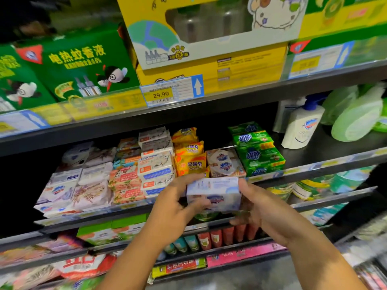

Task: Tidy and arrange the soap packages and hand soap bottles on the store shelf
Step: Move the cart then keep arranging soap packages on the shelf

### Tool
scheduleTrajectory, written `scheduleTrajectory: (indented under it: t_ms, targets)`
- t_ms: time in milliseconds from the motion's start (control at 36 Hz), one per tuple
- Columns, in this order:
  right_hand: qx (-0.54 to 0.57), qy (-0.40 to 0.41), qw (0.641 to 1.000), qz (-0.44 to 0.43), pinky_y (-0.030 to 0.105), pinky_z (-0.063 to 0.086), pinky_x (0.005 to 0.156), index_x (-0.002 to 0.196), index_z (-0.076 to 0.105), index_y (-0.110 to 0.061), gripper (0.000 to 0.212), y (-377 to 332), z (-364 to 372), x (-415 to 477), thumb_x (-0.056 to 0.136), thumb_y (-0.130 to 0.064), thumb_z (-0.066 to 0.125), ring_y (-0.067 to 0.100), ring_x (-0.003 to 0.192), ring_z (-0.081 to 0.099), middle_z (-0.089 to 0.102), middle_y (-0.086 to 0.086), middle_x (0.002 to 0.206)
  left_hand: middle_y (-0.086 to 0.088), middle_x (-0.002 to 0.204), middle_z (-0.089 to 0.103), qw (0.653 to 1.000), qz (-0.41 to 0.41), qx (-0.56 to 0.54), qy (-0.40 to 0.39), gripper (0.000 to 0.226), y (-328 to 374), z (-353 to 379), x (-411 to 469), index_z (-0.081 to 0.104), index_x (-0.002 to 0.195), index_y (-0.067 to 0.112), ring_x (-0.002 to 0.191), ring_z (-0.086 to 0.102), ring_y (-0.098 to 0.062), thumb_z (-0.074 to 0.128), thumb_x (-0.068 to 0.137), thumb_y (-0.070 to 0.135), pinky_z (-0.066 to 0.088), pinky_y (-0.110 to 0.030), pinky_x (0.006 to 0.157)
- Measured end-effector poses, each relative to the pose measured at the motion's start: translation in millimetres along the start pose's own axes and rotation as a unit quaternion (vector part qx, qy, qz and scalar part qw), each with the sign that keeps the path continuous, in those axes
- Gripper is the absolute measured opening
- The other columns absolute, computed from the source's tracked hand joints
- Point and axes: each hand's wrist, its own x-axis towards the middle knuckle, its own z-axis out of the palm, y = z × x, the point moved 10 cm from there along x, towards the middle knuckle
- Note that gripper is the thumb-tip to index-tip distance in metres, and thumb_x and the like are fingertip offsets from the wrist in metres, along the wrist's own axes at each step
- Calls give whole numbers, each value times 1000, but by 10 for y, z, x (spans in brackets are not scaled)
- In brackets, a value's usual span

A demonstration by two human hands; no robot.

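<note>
A pale blue and white soap package (213,193) is held in front of the soap shelf (314,168), just below its front rail. My left hand (176,206) grips its left end, fingers over the top and thumb on the front. My right hand (257,208) grips its right end. On the shelf behind lie rows of soap packages: white ones (156,162), orange-yellow ones (189,155), a beige pack (225,163) and green stacks (258,151). A white hand soap bottle (301,126) with a blue pump stands at the right.
Green refill pouches (356,114) lie at the far right of the same shelf. Green (79,63) and yellow boxes (209,38) fill the shelf above, with a 29.90 price tag (171,91) on its rail. Lower shelves hold more packs and small tubes (217,237).
</note>
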Motion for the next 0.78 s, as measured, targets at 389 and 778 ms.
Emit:
scheduleTrajectory:
  t_ms: [389, 778]
  targets:
    - [70, 77, 994, -17, 26, 51, 40, 102, 66, -12, 25, 33, 54, 173, 89, -31, 59, 29, 79, 74, 74, 14, 104, 33, 144, 38, 998, -12, 28, -58, 57, -135, -42, -193, 54, 125, 54, 138, 36, 3, 75, 72, 60, 37, -17, 107]
    - [-29, 67, 995, -71, 40, 57, 87, 117, 64, -25, 42, -81, 128, 209, 76, -27, 71, 23, 104, 70, 72, 6, 114, 5, 104, 71, 948, -192, -227, 112, 50, -412, -300, -279, 59, 123, 25, 86, 70, -20, 73, 75, 25, 57, -28, 69]
